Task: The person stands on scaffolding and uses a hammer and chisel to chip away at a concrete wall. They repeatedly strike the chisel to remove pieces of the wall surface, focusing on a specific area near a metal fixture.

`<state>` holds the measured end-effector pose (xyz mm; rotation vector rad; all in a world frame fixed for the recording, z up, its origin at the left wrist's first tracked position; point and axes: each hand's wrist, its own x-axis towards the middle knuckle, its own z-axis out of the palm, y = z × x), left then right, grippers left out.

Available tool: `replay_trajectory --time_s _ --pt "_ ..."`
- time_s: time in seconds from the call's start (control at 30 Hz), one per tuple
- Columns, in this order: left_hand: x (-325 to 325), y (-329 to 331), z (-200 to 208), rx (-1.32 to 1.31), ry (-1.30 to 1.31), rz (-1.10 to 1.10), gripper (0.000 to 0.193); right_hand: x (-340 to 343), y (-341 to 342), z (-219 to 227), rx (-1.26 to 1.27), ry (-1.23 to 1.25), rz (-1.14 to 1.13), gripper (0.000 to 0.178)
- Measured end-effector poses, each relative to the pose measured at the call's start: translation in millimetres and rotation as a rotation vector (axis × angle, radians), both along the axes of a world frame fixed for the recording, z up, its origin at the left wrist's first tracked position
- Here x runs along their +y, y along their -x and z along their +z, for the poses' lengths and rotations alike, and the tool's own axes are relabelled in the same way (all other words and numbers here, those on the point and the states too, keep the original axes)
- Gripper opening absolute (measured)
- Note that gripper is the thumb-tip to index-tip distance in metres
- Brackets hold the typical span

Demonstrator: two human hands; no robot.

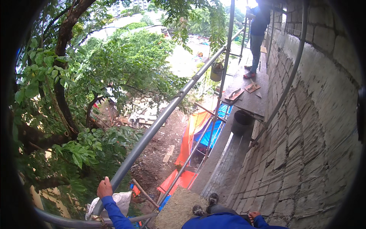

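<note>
Left hand (105,187) has fingers wrapped round the thick grey metal rail (152,133) slanting away ahead, right hand (253,216) low near the rough grey block wall (297,152), fingers unclear from here; keeping that grip firm seems best.
</note>
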<state>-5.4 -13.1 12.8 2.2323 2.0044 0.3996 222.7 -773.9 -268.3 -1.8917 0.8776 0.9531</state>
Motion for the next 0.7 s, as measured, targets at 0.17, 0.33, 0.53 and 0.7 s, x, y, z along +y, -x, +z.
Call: replay_trajectory --time_s 0.17,0.33,0.53,0.7 --pt "-7.7 2.9 15.5 -0.02 0.011 0.01 0.06 0.9 -8.1 32.3 0.141 -0.43 -0.047 0.024" --pt "-5.3 -3.3 4.6 0.004 -0.013 0.027 0.057 -3.9 12.2 -50.9 -0.284 -0.031 0.151 0.021" --pt "-11.0 -5.0 13.2 -0.001 0.006 0.03 0.057 10.4 7.7 -34.5 -0.16 -0.103 -0.031 0.027" --pt "-6.9 -8.2 5.1 0.002 -0.032 -0.044 0.058 -0.8 15.4 -41.7 -0.117 -0.104 -0.081 0.027"
